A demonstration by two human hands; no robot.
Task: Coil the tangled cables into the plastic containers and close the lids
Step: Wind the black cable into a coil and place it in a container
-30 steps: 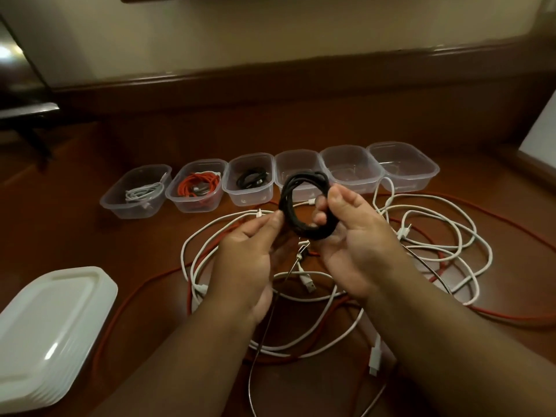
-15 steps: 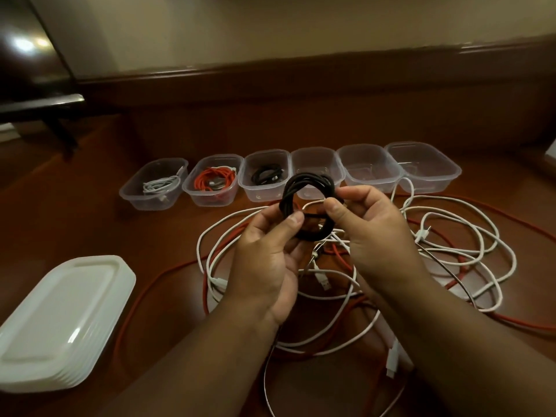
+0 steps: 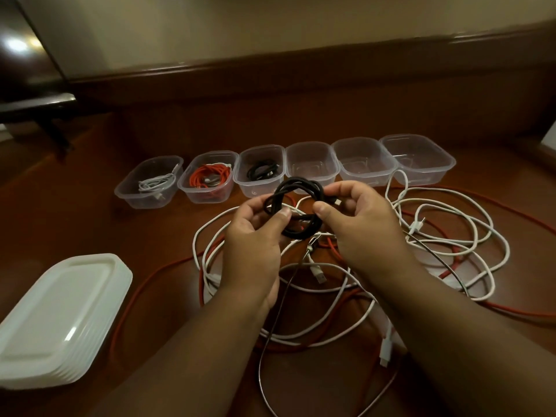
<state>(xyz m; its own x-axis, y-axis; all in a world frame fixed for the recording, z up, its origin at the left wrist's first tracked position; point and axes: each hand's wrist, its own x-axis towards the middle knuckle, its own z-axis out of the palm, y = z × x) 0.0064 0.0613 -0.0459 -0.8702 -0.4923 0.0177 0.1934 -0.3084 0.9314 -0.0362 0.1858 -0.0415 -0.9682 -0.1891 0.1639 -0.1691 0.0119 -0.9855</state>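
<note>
Both hands hold the black coil (image 3: 296, 210) up over the tangle: my left hand (image 3: 255, 236) pinches its nine o'clock side, my right hand (image 3: 358, 224) curls round its three o'clock side and the plug end. Straight ahead at twelve o'clock, just beyond the coil, sits the fourth container (image 3: 311, 152), bare inside, its long axis running away from me. Either hand looks equally near.

Left hand (image 3: 255, 236) and right hand (image 3: 361, 224) pinch a coiled black cable (image 3: 296, 209) before 6 containers (image 3: 313, 164).
</note>
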